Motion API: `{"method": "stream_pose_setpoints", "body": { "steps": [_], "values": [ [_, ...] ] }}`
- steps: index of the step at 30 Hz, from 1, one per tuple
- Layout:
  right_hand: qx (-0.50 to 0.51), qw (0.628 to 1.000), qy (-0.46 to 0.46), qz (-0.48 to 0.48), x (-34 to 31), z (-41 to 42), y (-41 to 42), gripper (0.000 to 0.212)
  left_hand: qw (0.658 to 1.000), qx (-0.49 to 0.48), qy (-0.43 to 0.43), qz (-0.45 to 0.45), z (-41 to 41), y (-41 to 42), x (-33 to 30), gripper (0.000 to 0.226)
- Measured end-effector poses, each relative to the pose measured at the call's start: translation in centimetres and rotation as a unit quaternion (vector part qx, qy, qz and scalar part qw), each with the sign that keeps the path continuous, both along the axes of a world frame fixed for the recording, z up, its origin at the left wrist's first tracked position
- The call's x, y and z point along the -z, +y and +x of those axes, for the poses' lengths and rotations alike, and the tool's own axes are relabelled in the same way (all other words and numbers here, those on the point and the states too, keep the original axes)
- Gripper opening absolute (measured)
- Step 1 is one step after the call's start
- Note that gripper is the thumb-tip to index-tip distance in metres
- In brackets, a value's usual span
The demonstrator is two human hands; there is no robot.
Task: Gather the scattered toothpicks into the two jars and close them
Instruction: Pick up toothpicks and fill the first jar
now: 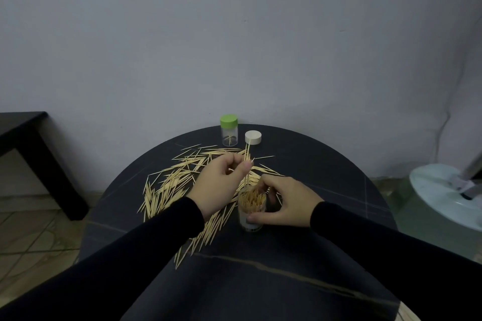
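Many pale toothpicks [169, 187] strewn over dark table [326, 172]. Left hand [221, 185] pinching upright bundle [246, 156]; right hand [284, 203] gripping packed, lidless jar [251, 206].

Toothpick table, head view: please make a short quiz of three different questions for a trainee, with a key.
1. True or false: the jar with the green lid stands closed at the far edge of the table.
2. Which hand steadies the open jar that is nearly full of toothpicks?
A. left hand
B. right hand
C. neither
3. Fill in: the left hand pinches a small bunch of ____ above the open jar.

Key:
1. True.
2. B, the right hand grips its side.
3. toothpicks. The white lid lies beside the green-lidded jar; many scattered toothpicks remain.
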State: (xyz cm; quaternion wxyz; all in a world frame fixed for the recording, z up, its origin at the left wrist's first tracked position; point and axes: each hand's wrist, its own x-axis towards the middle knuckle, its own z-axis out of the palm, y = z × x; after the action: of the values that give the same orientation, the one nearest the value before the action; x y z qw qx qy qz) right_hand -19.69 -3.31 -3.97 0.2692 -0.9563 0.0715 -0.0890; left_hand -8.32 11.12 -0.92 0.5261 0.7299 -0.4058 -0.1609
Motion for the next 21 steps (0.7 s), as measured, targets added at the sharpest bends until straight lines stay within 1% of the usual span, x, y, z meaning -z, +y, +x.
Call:
{"method": "stream_pose_setpoints", "body": {
  "steps": [3,8,11,17,21],
  "values": [
    [-0.005,1.0,-0.01,0.001,0.1,0.0,0.1,0.054,1.0,0.01,-0.002,-0.006,-0.5,-0.1,1.4,0.012],
    [-0.008,0.999,-0.026,-0.022,0.0,-0.1,0.2,0.045,0.995,0.052,-0.08,0.003,0.3,0.3,2.4,0.004],
    [0.002,0.998,-0.039,-0.047,-0.1,-0.2,0.2,0.047,0.99,0.06,-0.123,0.025,1.1,0.7,2.3,0.008],
    [-0.009,0.989,-0.062,-0.133,-0.4,0.0,0.4,0.058,0.982,0.086,-0.16,0.051,2.3,1.1,2.0,0.01],
    [-0.012,0.99,-0.064,-0.128,-0.5,-0.1,0.5,0.055,0.972,0.098,-0.215,0.011,2.3,1.3,1.7,0.032]
  ]
}}
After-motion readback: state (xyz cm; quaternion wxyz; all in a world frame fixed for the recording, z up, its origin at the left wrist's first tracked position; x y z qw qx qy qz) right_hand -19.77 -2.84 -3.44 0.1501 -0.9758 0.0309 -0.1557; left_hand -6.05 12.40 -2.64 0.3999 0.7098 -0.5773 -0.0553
